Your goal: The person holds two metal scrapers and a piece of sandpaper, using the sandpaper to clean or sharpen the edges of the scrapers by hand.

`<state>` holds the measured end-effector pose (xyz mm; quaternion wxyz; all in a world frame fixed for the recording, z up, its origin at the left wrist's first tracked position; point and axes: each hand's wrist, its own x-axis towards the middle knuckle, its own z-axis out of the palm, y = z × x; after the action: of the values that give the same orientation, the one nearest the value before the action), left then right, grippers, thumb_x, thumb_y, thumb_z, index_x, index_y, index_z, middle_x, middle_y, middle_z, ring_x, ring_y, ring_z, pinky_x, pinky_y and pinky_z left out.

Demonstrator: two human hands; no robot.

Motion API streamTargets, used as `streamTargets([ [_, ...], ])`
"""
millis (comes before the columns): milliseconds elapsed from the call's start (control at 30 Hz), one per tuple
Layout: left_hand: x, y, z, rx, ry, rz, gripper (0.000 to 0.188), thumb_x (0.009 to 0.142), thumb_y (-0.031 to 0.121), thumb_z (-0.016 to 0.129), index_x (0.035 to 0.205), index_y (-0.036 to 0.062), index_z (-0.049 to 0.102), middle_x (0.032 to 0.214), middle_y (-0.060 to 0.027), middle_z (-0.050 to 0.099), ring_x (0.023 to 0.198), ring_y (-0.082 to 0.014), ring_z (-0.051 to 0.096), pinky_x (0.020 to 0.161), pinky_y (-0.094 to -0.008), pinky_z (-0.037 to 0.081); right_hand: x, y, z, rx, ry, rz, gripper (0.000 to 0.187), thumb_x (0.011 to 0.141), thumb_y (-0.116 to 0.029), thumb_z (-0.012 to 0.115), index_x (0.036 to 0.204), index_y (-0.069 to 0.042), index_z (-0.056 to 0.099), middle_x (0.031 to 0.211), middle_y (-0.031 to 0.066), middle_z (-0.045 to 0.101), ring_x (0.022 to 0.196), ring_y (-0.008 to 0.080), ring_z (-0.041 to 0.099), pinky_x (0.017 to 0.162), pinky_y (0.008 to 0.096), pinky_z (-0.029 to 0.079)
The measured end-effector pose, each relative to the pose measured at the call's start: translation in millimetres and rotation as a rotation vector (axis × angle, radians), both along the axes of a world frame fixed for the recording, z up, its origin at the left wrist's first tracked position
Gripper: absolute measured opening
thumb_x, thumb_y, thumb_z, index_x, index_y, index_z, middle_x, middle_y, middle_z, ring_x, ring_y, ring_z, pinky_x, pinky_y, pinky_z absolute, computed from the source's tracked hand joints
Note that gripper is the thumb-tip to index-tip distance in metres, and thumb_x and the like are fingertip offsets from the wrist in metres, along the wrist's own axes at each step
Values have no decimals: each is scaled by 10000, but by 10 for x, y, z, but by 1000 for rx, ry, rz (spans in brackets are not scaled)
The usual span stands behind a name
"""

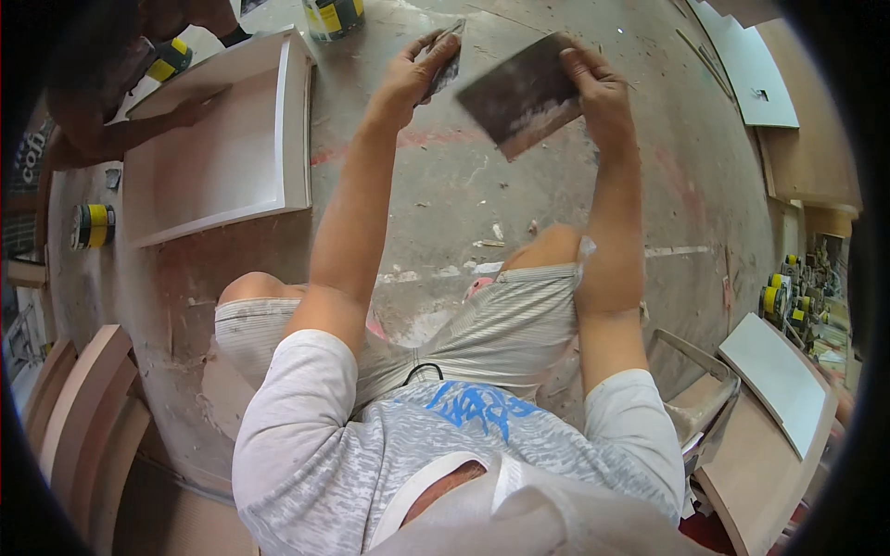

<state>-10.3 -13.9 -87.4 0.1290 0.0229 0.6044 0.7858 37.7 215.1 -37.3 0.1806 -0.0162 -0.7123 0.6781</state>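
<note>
Holding two putty scrapers out in front, above the concrete floor (pixel 445 195), head view only. Left hand (pixel 413 74) clenched round a narrow scraper (pixel 448 57), blade tip pointing up and right. Right hand (pixel 598 88) grasping the wide scraper (pixel 521 93) at its upper right corner, long axis slanting down-left, smeared face toward camera. Narrow blade just beside the wide blade's left edge; contact not resolvable. Both hands equally near. Elsewhere: white curved panel (pixel 222 148) on floor at left, another person's hand (pixel 190 111) on it; yellow-labelled cans (pixel 93 225) nearby.
</note>
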Motion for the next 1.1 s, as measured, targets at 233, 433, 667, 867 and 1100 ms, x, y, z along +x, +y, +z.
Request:
streamTargets([
  [233,26,17,110,-360,249,-69,657,703,431,786,1164,-3,610,970,-103,667,836,-128,627,719,-239,507,30,-85,-86,403,-92,363,236,863,-177,656,1058,-49,686,982,52,692,834,110,623,762,245,498],
  [433,15,87,-6,-396,272,-8,495,791,397,717,1132,44,649,975,-69,663,834,-91,604,731,-226,486,20,-290,-76,535,186,232,202,793,-170,722,945,-37,707,845,86,694,753,152,638,668,270,507],
  [667,-34,187,-237,-559,343,61,704,685,545,730,1134,13,629,1030,-152,663,924,-220,631,817,-301,483,131,-715,-111,729,580,525,132,685,-53,740,807,-50,689,761,56,663,719,236,577,763,352,452],
  [867,-126,231,-377,-78,105,-96,690,710,639,673,1080,57,636,801,-95,603,624,-143,547,525,-248,426,343,-729,118,552,209,454,135,801,-149,694,878,-40,675,812,52,656,790,149,586,732,282,464],
  [1100,16,174,-208,739,-328,-409,615,835,543,514,1169,28,548,868,-130,608,731,-196,606,648,-321,518,168,-585,-62,679,12,177,290,879,-311,562,979,-54,652,844,152,672,772,248,651,698,365,502],
])
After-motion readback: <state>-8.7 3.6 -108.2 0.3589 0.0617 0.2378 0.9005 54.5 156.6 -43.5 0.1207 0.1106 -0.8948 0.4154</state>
